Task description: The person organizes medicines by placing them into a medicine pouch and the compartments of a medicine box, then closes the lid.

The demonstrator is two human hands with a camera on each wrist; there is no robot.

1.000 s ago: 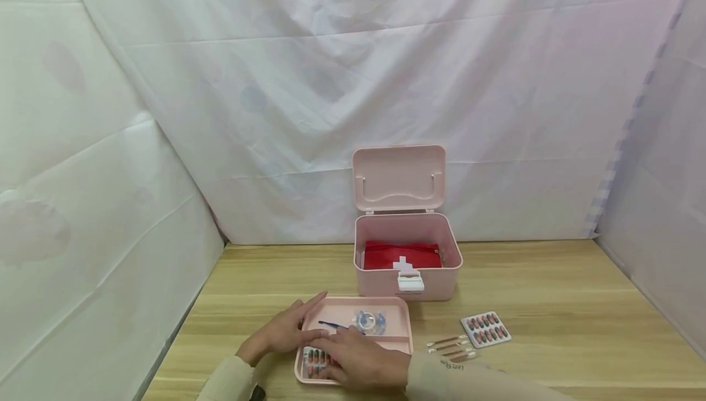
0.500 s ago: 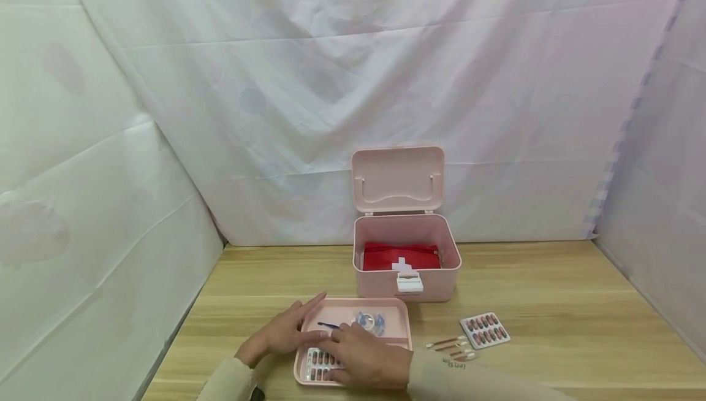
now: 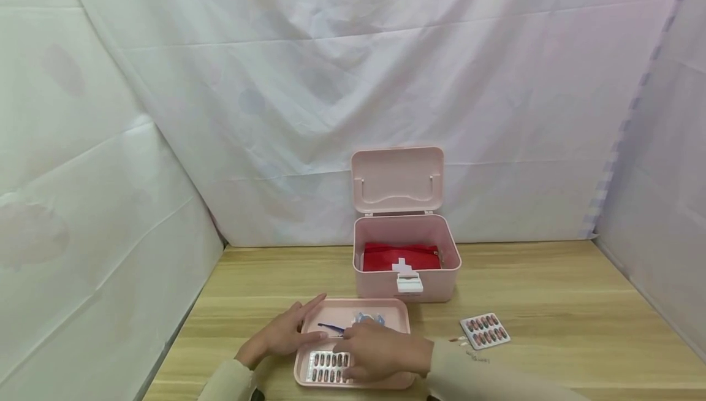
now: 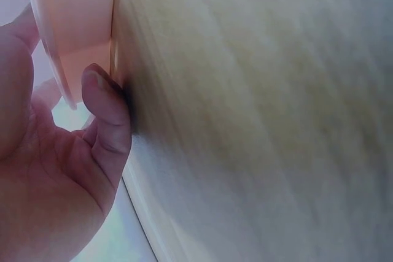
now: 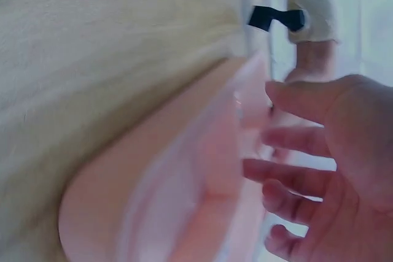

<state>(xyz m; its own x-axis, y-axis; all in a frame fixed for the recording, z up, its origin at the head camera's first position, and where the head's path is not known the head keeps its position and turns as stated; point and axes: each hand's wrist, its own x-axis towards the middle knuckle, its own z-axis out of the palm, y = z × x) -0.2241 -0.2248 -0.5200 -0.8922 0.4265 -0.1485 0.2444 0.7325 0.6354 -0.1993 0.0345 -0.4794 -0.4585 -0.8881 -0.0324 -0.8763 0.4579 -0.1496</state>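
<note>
A shallow pink tray (image 3: 407,321) lies on the table, divided into compartments. My left hand (image 3: 284,330) rests on its left rim, index finger and thumb spread straight; in the left wrist view, a bent finger (image 4: 107,99) is beside the outer wall. Over the tray's front right is my right hand (image 3: 380,351), its fingers loosely bent and holding nothing. Fingertips reach the right end of a capsule blister pack (image 3: 328,367), which lies in the front compartment. Behind are a slim blue tool (image 3: 331,328) and a clear-and-blue item (image 3: 369,317), partly hidden by my right hand.
A pink first-aid box (image 3: 380,284) stands open behind the tray, with a red pouch (image 3: 380,258) inside. Another capsule blister pack (image 3: 485,331) lies on the table at the right. Cotton swabs (image 3: 462,342) beside it are mostly covered by my right sleeve.
My right hand has moved right, uncovering most of the blister pack in the tray. The right sleeve now covers more of the swabs. My left hand stays on the rim.
</note>
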